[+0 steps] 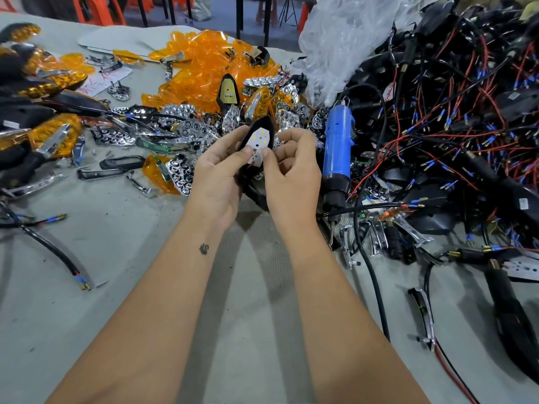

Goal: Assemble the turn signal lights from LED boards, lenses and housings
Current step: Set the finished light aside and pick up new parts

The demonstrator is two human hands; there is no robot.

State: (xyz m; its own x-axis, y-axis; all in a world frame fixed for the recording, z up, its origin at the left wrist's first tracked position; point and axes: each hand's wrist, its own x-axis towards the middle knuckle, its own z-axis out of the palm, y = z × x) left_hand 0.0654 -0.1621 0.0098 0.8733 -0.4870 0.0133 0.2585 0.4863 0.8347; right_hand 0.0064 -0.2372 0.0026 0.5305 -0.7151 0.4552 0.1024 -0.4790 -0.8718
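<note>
A black pointed housing (pixel 264 123) with a white LED board (pixel 258 141) lying in it is held up over the table's middle. My left hand (pixel 221 173) grips the housing from the left, its thumb on the board's lower edge. My right hand (pixel 291 173) holds the housing from the right, thumb pressing the board beside the left thumb. Behind the hands lie a heap of orange lenses (pixel 201 71) and chrome reflectors (pixel 186 126). The housing's lower part is hidden behind my hands.
A blue electric screwdriver (pixel 337 153) lies just right of my right hand. A big tangle of black housings with red and black wires (pixel 449 118) fills the right side. Finished orange lights (pixel 49 132) lie at the left. A clear plastic bag (pixel 344 39) sits behind.
</note>
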